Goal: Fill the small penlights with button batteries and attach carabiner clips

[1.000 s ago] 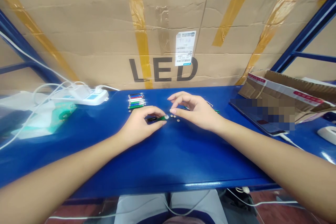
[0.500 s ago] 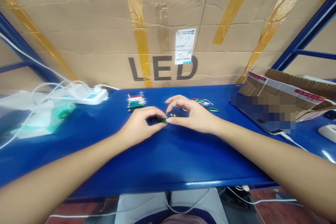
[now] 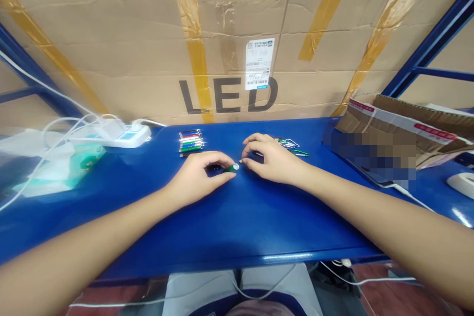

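Note:
My left hand (image 3: 198, 174) is closed around a small green tube-shaped light (image 3: 230, 169) and holds it low over the blue table (image 3: 229, 217). My right hand (image 3: 267, 157) pinches a tiny silver button cell (image 3: 241, 161) right at the tube's open silver end. A neat row of several small coloured lights (image 3: 190, 140) lies behind my left hand. Several coloured clips (image 3: 292, 145) lie behind my right hand, partly hidden by it.
A large cardboard box marked LED (image 3: 229, 96) stands along the back edge. A white power strip with cables (image 3: 122, 134) and a plastic bag (image 3: 55, 165) are on the left. A phone (image 3: 366, 158) and an open carton (image 3: 407, 128) lie on the right.
My right hand's fingers have curled in and moved left to the tube's end, pinching a button cell. The loose cells seen on the table earlier are no longer visible. My left hand stayed put.

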Action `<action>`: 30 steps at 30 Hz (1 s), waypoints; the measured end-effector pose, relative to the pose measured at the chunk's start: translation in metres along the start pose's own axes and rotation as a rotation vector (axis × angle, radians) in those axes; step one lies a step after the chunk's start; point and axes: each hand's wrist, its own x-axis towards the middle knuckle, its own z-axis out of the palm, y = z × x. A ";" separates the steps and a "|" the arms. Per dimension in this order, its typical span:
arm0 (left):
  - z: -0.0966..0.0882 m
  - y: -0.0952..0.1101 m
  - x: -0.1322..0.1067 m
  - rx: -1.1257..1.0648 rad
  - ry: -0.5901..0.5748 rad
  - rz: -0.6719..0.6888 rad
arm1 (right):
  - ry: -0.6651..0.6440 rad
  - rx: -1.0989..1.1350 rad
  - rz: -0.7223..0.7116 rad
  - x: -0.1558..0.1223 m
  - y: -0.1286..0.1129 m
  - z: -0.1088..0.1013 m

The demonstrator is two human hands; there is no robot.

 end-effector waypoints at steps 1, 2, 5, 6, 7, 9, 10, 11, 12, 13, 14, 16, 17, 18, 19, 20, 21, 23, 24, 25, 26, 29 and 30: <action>0.000 0.000 0.000 -0.003 0.008 -0.013 | -0.031 -0.050 0.011 -0.001 0.000 -0.001; 0.000 0.001 0.000 -0.005 0.014 -0.022 | -0.055 -0.089 0.016 -0.002 -0.001 -0.001; 0.001 0.002 0.000 -0.011 0.018 -0.034 | -0.094 -0.192 0.017 -0.003 -0.004 -0.003; 0.001 0.002 0.000 -0.013 0.018 -0.035 | -0.102 -0.219 0.016 -0.003 -0.004 -0.003; 0.001 0.002 0.000 -0.014 0.019 -0.035 | -0.111 -0.241 0.016 -0.003 -0.005 -0.003; 0.001 0.002 0.000 -0.018 0.021 -0.037 | -0.123 -0.271 0.016 -0.003 -0.004 -0.003; 0.001 0.002 0.000 -0.019 0.021 -0.038 | -0.127 -0.277 0.017 -0.002 -0.004 -0.003; 0.001 0.002 0.000 -0.020 0.021 -0.039 | -0.133 -0.278 0.018 -0.002 -0.003 -0.003; 0.001 0.002 0.000 -0.021 0.021 -0.039 | -0.137 -0.271 0.019 -0.002 -0.003 -0.003; 0.001 0.002 0.000 -0.021 0.021 -0.038 | -0.141 -0.260 0.019 -0.001 -0.003 -0.003; 0.001 0.002 0.000 -0.021 0.021 -0.036 | -0.144 -0.243 0.018 -0.001 -0.003 -0.003; 0.001 0.001 0.000 -0.019 0.024 -0.029 | -0.148 -0.210 0.012 0.000 -0.003 -0.002; 0.001 0.001 0.000 -0.018 0.025 -0.027 | -0.148 -0.198 0.009 0.000 -0.003 -0.002; 0.001 0.001 0.000 -0.017 0.026 -0.024 | -0.145 -0.189 0.007 0.000 -0.003 -0.002; 0.001 0.001 0.000 -0.016 0.026 -0.023 | -0.141 -0.182 0.008 -0.001 -0.003 -0.001; 0.001 0.001 0.000 -0.017 0.027 -0.023 | -0.133 -0.175 0.011 -0.001 -0.003 0.000; 0.001 0.001 0.000 -0.017 0.028 -0.023 | -0.122 -0.169 0.014 -0.001 -0.003 0.000; 0.001 0.001 0.000 -0.018 0.028 -0.023 | -0.105 -0.150 0.017 -0.002 -0.003 0.002; 0.001 0.001 0.000 -0.019 0.029 -0.023 | -0.102 -0.139 0.016 -0.002 -0.003 0.003; 0.001 0.001 0.000 -0.020 0.028 -0.024 | -0.102 -0.129 0.012 -0.002 -0.003 0.003; 0.001 0.002 0.000 -0.022 0.026 -0.025 | -0.104 -0.118 0.008 -0.002 -0.002 0.004; 0.001 0.002 0.000 -0.027 0.026 -0.028 | -0.112 -0.077 -0.004 -0.001 -0.002 0.005; 0.001 0.002 0.001 -0.027 0.026 -0.027 | -0.113 -0.063 -0.007 0.000 -0.002 0.005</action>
